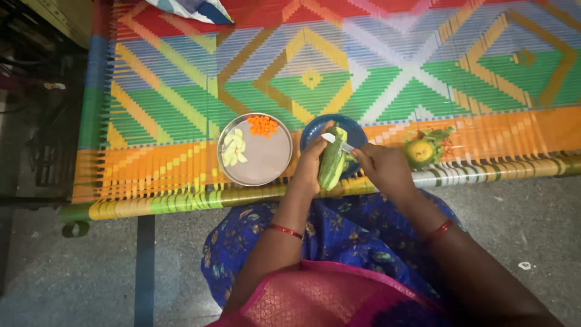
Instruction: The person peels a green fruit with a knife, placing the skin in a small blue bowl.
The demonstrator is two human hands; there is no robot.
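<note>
On the bright woven cot (pixel 181 85), over the blue bowl (pixel 315 130) beside the steel plate (pixel 266 163), the left hand (pixel 310 166) grips a firm, probably slippery cucumber (pixel 332 165) around its middle, while the right hand (pixel 381 166) is closed on a knife (pixel 336 142).

I'm seeing a woven cot (pixel 181 91) filling most of the upper frame, with its rainbow-striped diamond weave running edge to edge. A round steel plate (pixel 266 163) is sitting just left of center, carrying pale sliced pieces (pixel 234 148) on its left side and chopped carrot bits (pixel 262 125) at its top. Over at the right, a yellowish fruit (pixel 420 151) is lying on leafy scraps. A cushion corner (pixel 192 9) is poking in at the top.
</note>
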